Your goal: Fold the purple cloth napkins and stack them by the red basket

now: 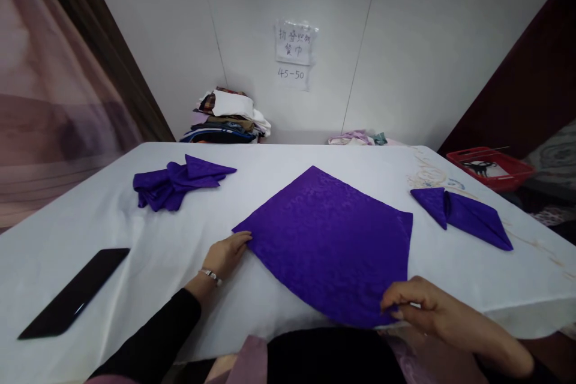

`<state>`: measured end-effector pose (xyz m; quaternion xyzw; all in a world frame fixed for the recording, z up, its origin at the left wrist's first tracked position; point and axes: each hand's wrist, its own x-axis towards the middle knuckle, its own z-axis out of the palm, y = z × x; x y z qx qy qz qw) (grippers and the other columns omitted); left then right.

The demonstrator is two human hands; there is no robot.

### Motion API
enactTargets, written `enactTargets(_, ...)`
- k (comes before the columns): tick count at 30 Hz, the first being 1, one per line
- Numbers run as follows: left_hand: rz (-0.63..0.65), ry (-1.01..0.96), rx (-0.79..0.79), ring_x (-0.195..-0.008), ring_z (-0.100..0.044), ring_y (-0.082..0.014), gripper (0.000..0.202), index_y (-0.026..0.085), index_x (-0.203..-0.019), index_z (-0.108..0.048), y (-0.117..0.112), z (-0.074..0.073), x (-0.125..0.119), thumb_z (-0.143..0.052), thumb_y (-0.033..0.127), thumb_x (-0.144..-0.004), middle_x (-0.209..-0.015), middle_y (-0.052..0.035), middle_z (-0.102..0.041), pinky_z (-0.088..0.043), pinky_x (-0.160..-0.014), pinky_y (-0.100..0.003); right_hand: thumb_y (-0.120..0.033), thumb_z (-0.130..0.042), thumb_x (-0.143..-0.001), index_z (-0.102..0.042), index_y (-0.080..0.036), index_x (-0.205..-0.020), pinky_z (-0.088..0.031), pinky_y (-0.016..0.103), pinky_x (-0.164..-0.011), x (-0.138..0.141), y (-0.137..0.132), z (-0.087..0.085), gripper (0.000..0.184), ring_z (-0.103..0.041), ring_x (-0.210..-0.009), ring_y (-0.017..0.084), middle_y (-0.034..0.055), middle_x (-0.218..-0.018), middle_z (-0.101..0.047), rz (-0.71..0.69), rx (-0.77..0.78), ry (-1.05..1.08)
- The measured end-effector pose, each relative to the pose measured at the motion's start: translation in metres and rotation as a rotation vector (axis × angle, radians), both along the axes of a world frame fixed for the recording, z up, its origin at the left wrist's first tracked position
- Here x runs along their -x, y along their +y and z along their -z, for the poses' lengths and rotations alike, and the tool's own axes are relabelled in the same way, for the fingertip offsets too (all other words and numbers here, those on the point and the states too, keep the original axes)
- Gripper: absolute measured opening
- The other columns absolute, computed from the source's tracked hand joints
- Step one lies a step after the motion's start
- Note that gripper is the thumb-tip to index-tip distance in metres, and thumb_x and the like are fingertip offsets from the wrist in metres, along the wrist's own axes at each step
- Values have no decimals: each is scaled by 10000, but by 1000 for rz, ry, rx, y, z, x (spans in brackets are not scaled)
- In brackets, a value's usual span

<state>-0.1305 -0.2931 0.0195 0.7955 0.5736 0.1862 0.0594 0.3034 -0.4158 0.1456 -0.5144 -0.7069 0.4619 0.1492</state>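
A purple patterned cloth napkin [333, 240] lies spread in front of me on the white-covered table, one corner pointing away. My left hand [227, 252] pinches its left corner, with a bracelet on that wrist. My right hand [414, 303] grips the near right corner between thumb and fingers, close to the table's front edge. The near edge of the napkin sags in a curve between both hands. A folded purple napkin [477, 219] sits at the right, and a bunched, pleated purple napkin [180, 183] lies at the far left. Neither hand touches those two.
A dark flat tablet-like slab [74, 294] lies at the left on the white tablecloth [148, 288]. Behind the table are a stack of folded clothes [229, 117] and a pinkish cloth pile [353, 138]. A red basket [508, 180] stands beyond the right edge. A handwritten sign [294, 42] hangs on the wall.
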Motion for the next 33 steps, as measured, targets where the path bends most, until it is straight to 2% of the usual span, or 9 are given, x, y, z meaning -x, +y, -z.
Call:
enactTargets(3, -5, -144, -19, -961, -663, -156, 277, 250, -904, -675, -10, 3, 8, -413, 279, -819, -1082, -9, -700, -531, -843, -289, -431, -619, -727, -695, -420, -827, -513, 311, -640, -7, 15, -14, 127, -633, -719, 199, -20, -778, -674, 21, 81, 93)
enactTargets(6, -32, -250, 7, -925, -671, -166, 262, 243, -872, -666, -17, 3, 11, -428, 319, -796, -1021, -15, -716, -536, -834, -301, -454, -659, -701, -689, -358, -858, -487, 309, -624, -12, 48, -24, 186, -600, -689, 182, 0, -763, -654, 74, 39, 137)
enactTargets(9, -99, -295, 35, -866, -676, -167, 241, 247, -879, -658, -20, 0, 10, -463, 335, -768, -945, -4, -725, -541, -801, -288, -455, -677, -691, -649, -239, -898, -449, 286, -609, -9, 103, -30, 301, -537, -608, 139, -9, -675, -597, 150, -26, 171)
enactTargets(13, -162, -284, 38, -767, -664, -159, 224, 239, -862, -653, -24, -5, 9, -475, 327, -760, -839, 2, -709, -539, -726, -259, -397, -695, -672, -607, -188, -834, -402, 250, -596, 5, 190, -24, 279, -488, -584, 104, -29, -655, -568, 151, -76, 233)
enactTargets(17, -173, -267, 0, -761, -652, -161, 218, 242, -852, -656, -23, -4, 9, -474, 340, -781, -825, -2, -692, -535, -709, -263, -330, -674, -652, -593, -172, -760, -381, 237, -558, 31, 266, -1, 208, -477, -552, 98, -34, -609, -552, 206, -111, 241)
enactTargets(22, -156, -271, -64, -768, -647, -167, 231, 251, -935, -660, -22, 2, 8, -498, 364, -816, -826, -8, -685, -538, -689, -274, -246, -619, -634, -593, -164, -691, -394, 238, -564, 66, 335, 44, 103, -496, -552, 106, -26, -593, -575, 345, -182, 151)
enactTargets(27, -158, -239, -130, -766, -640, -185, 275, 254, -1000, -651, -17, 2, 9, -544, 417, -806, -822, -18, -683, -536, -707, -310, -239, -599, -624, -590, -171, -634, -387, 233, -538, 84, 377, 93, 69, -499, -533, 116, -31, -552, -568, 425, -248, 68)
enactTargets(30, -192, -173, -144, -802, -630, -203, 246, 242, -850, -665, -13, -1, 9, -550, 454, -797, -833, -35, -680, -522, -734, -339, -255, -598, -629, -605, -176, -621, -385, 231, -532, 87, 392, 113, 80, -508, -532, 121, -30, -543, -573, 443, -285, 10)
enactTargets(33, -224, -128, -117, -849, -619, -219, 264, 240, -700, -636, -10, -2, 10, -544, 468, -794, -865, -40, -673, -514, -737, -357, -274, -592, -653, -630, -178, -642, -391, 232, -540, 87, 404, 124, 103, -529, -553, 127, -22, -574, -599, 449, -325, -47)
